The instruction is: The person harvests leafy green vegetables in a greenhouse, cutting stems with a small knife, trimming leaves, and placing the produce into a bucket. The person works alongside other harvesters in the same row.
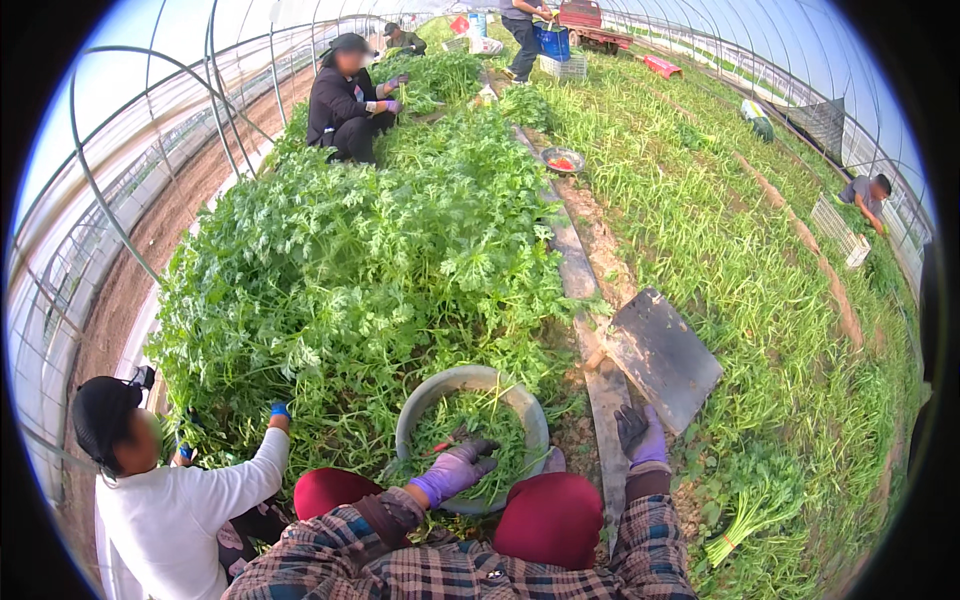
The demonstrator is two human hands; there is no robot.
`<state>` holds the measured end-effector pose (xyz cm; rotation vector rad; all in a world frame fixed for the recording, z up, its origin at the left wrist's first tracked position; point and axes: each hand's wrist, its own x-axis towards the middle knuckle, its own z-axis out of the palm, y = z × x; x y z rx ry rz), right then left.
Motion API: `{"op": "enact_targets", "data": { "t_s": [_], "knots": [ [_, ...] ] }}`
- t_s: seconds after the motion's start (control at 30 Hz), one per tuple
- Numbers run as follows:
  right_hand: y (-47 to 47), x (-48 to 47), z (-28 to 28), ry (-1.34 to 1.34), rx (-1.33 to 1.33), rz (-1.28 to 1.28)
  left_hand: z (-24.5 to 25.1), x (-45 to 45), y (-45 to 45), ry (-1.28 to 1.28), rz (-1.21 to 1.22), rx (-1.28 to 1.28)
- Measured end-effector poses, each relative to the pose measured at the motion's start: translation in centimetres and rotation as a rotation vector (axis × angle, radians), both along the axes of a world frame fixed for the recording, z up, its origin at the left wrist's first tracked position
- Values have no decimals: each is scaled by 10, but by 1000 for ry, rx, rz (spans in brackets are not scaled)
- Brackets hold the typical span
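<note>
Both my hands wear purple gloves with dark coated fingers. My left hand is over a round grey basin between my knees, which holds loose cut greens. Just beyond its knuckles is a red-handled tool, its working end partly lost among the greens; whether the hand touches it is unclear. My right hand is at the narrow plank, fingers apart, beside the near edge of a tilted dark flat board. Ahead of the basin grows a dense bed of leafy greens.
Close on my left, a co-worker in a white top reaches into the bed. Another co-worker squats farther ahead. A banded bunch of greens lies right. A bowl with red items is by the plank; a crate stands far right.
</note>
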<state>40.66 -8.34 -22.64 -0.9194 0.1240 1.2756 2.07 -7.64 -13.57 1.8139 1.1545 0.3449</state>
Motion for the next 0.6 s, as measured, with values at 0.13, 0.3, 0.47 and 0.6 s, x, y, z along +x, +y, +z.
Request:
{"op": "enact_targets", "data": {
  "t_s": [0.13, 0.3, 0.47, 0.6],
  "knots": [
    [-37, -10, 2, -88, -135, 134, 23, -8, -14, 13, 27, -89],
    [-88, -20, 28, -194, -107, 341, 48, -17, -28, -22, -60, -25],
    [-111, -12, 60, -199, -79, 306, 60, -29, -33, 9, -174, 81],
    [-111, -15, 69, -215, -83, 292, 52, -31, -31, 128, -174, 63]
  ]
}}
